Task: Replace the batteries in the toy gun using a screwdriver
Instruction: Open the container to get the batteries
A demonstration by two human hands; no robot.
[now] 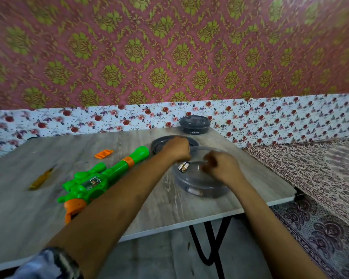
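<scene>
Nearest the lens, a patterned sleeve cuff (54, 262) covers the left forearm, which reaches toward one o'clock across a grey wood-grain table (28, 218). At its end the left hand (176, 149) is curled closed, pinching batteries (183, 166) over the near rim of a clear-lidded round container (199, 184). Beside it at three o'clock, the right hand (221, 168) rests half-curled on that lid; motion blur hides whether it grips anything. Lying at nine o'clock from the hands is the green and orange toy gun (101, 178), barrel pointing toward two o'clock. Further left lie a yellow screwdriver (41, 178) and an orange battery cover (103, 154). Floral and damask wallpaper (169, 57) rises behind; a patterned rug (320, 178) covers the floor at right.
</scene>
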